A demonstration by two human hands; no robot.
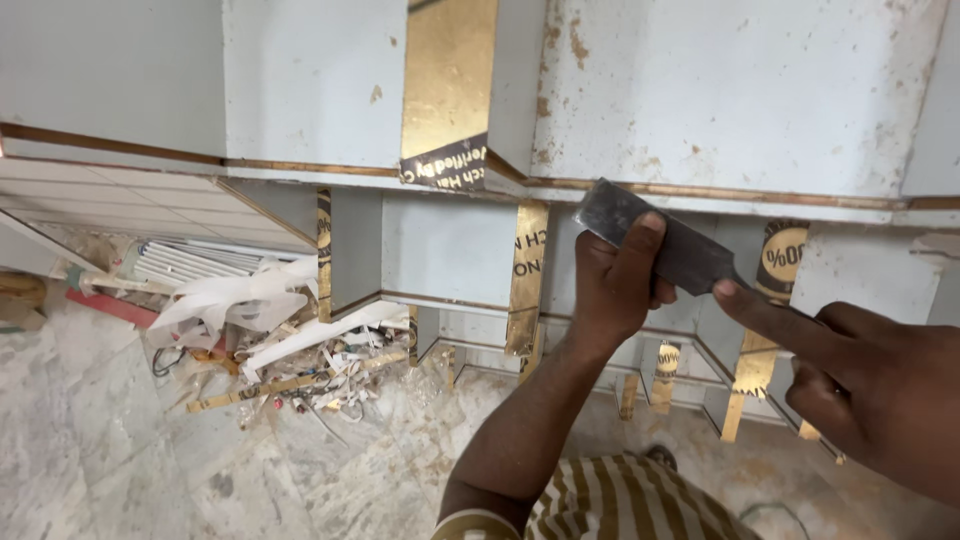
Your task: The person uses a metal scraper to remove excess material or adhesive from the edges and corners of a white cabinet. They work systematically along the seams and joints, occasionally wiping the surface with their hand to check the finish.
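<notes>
Chisel blade (655,243): flat, dark grey steel, wide end up-left, narrowing down-right. It sits mid-frame, against the white panel edge with the gold strip (700,190). Left hand (612,285) wraps it from below: fingers closed around the blade, thumb pressed flat on top near the wide end. Right hand (860,385) comes in from the right, index finger extended, tip touching the narrow end of the blade; other fingers curled in.

Blade surface is dull, scuffed, no shine.

Around it: white laminate panels (740,90), rust-speckled, trimmed with thin gold edging. Gold protective film (448,80) hangs in strips, some with dark printed bands, one round dark label (783,255) right of the blade. Down-left on the marble floor (120,430): peeled white film and gold offcuts in a scrap pile (270,340).
</notes>
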